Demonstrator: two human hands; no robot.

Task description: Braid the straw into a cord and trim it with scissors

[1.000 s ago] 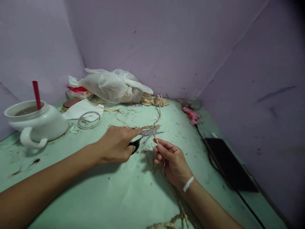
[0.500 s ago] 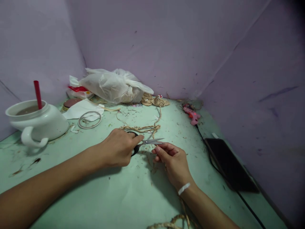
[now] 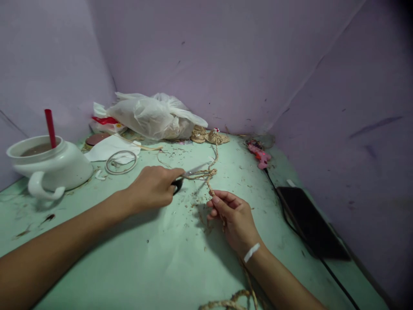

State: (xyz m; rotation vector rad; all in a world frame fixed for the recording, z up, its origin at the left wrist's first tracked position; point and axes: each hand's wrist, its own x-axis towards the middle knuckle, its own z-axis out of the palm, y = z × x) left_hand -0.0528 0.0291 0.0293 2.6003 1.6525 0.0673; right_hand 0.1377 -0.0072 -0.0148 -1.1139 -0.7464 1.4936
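My left hand [image 3: 155, 187] is closed around the black handles of a pair of scissors [image 3: 193, 172], whose blades point right over the table. Between the thumb and fingers of my right hand [image 3: 234, 217] is a braided natural-fibre cord [image 3: 210, 189], pinched near the middle of the table. From there the cord runs up to a small tangle and on to the woven pieces [image 3: 217, 137] by the wall. More of the braid [image 3: 226, 305] lies at the bottom edge, under my right forearm.
A white mug [image 3: 58, 165] with brown liquid and a red stick stands at left, near a wire ring [image 3: 121, 162]. At the back lies a white plastic bag [image 3: 155, 116]. To the right are a pink glue gun [image 3: 260, 156], its black cable and a phone [image 3: 311, 224]. Fibre scraps litter the table.
My left hand has drawn the scissors up and left, away from my right fingertips. My right hand has stayed nearly in place with the cord.
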